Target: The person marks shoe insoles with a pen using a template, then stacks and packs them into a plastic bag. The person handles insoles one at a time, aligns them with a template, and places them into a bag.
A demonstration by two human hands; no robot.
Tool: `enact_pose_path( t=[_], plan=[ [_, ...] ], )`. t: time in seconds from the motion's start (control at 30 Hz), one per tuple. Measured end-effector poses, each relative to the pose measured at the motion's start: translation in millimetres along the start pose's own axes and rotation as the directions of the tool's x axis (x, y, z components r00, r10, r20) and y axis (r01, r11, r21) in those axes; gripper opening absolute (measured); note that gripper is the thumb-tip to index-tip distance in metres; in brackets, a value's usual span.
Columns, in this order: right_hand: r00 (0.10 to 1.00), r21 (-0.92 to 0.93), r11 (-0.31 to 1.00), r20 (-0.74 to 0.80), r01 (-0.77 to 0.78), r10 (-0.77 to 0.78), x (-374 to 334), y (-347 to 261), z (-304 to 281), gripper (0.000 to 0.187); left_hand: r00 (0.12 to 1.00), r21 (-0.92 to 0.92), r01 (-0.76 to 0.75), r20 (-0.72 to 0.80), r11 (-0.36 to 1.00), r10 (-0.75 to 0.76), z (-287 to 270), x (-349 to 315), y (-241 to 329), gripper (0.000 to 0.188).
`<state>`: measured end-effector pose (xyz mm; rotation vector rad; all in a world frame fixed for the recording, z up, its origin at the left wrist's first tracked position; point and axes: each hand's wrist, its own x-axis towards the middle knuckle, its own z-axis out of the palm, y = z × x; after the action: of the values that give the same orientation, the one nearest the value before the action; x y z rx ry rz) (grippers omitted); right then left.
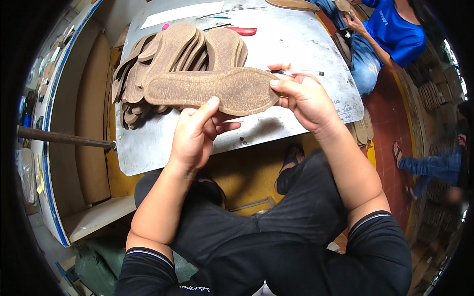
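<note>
A brown speckled shoe insole [212, 90] lies stretched sideways between my hands, above the near part of the table. My left hand [196, 130] grips its lower edge near the middle, thumb on top and fingers beneath. The wide right end is pinched by my right hand [310, 103], with the thumb on the upper face. A clear pen with a dark cap [306, 73] is also tucked in the right hand's fingers. Just behind the held insole, at the left, rises a loose pile of similar insoles [173, 47].
Beyond the pile, the pale metal table [291, 39] bears a red-handled tool [242, 31], a small pink piece [165, 26] and a white strip [182, 14]. A shelf [84, 113] stands at left, with a metal bar [64, 136] near it. A person in blue [395, 34] sits at far right.
</note>
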<state>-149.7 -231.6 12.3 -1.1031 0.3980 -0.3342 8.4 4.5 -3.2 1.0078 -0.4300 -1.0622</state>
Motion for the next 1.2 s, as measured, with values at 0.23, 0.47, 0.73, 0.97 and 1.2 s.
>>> enact_pose_path(
  t=[0.23, 0.47, 0.73, 0.97, 1.2],
  plan=[
    [0.993, 0.009, 0.994, -0.04, 0.11, -0.11, -4.1, -9.0, -1.3, 0.04, 0.994, 0.107, 0.105, 0.026, 0.989, -0.108, 16.1, -1.4, 1.1, 0.052],
    [0.984, 0.06, 0.982, 0.004, 0.18, -0.18, -2.0, -10.2, -7.0, 0.036, 0.98, 0.096, 0.198, 0.013, 0.976, -0.2, 8.2, 1.2, -3.3, 0.051],
    [0.998, 0.42, 0.907, 0.037, 0.036, -0.057, 2.4, -12.4, -20.3, 0.026, 0.964, 0.21, 0.265, -0.025, 0.941, -0.265, 27.7, -3.9, -0.8, 0.05],
    [0.991, 0.552, 0.833, -0.129, 0.039, 0.04, 10.1, -24.7, -39.7, 0.022, 0.933, 0.776, -0.3, 0.119, 0.554, 0.338, 35.6, -16.3, -12.3, 0.017],
    [0.993, 0.476, 0.879, -0.111, 0.016, 0.042, 18.3, -21.7, -56.6, 0.02, 0.642, 0.829, -0.513, 0.543, -0.223, 0.541, 43.8, -11.4, -12.8, 0.121]
  ],
)
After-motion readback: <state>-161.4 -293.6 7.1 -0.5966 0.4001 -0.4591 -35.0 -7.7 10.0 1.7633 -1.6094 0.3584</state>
